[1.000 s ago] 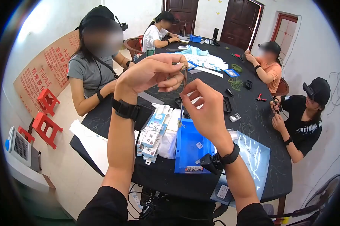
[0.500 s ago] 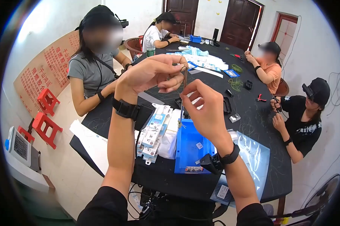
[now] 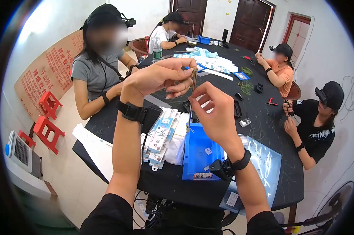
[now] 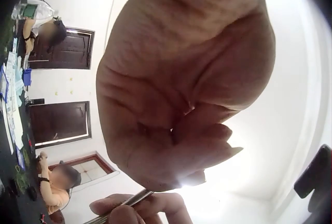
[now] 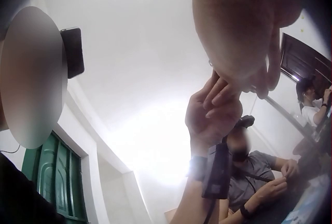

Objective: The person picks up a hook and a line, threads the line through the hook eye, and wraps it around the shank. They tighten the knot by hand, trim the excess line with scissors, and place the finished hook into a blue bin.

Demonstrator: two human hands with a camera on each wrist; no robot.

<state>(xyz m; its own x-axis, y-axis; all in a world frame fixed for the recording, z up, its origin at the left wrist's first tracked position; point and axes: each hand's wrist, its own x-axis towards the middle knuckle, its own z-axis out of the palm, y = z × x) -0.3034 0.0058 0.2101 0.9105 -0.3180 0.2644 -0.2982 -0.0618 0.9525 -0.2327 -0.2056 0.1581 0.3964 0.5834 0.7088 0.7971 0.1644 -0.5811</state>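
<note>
In the head view a thin metal rod (image 3: 194, 80) stands nearly upright in front of me. My left hand (image 3: 155, 78) pinches its top end between thumb and forefinger, the other fingers loosely bent. Lower down, the thumb and forefinger of my right hand (image 3: 216, 111) pinch the same rod. Its thin lower part (image 3: 190, 117) runs down over the blue tray (image 3: 202, 156), with a small yellowish bit near the bottom. From the left wrist the shiny rod (image 4: 139, 198) shows between the two hands. In the right wrist view my left hand (image 5: 212, 112) appears just beyond my right fingers.
White-and-blue packets (image 3: 161, 133) lie left of the tray, a clear plastic bag (image 3: 263, 164) right of it. Red-handled pliers (image 3: 272, 102), green line coils (image 3: 246, 87) and a small white box (image 3: 245, 122) are on the black table (image 3: 279, 192). Several people sit around it.
Both hands keep their pinch on the rod and have barely moved. The head view has shifted slightly.
</note>
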